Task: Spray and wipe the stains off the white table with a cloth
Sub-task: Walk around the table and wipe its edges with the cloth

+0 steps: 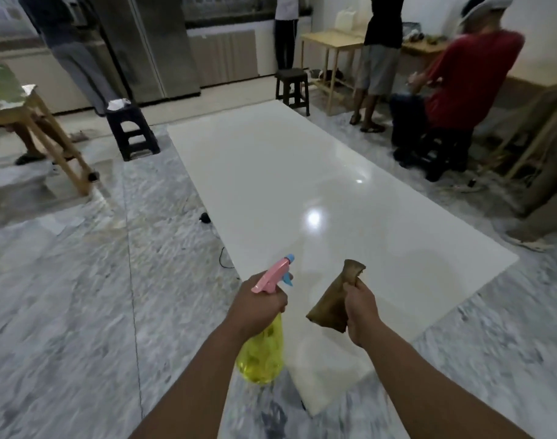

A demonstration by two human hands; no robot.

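A long white table [302, 172] stretches away from me, glossy with light reflections. A faint brownish stain [435, 274] shows near its right front part. My left hand [261, 304] grips the neck of a yellow spray bottle [264, 353] with a pink and blue trigger head [275, 274], held over the table's near left edge, nozzle pointing forward. My right hand [361, 307] holds a folded brown cloth [332, 299] above the table's near end, not touching the surface.
Grey marbled floor surrounds the table. Two dark stools [131, 131] [292, 87] stand beyond the far end. A person in red [460, 87] sits at the right, others stand further back. Wooden tables [33, 112] [334, 42] stand left and right. A black cable [221, 258] lies left of the table.
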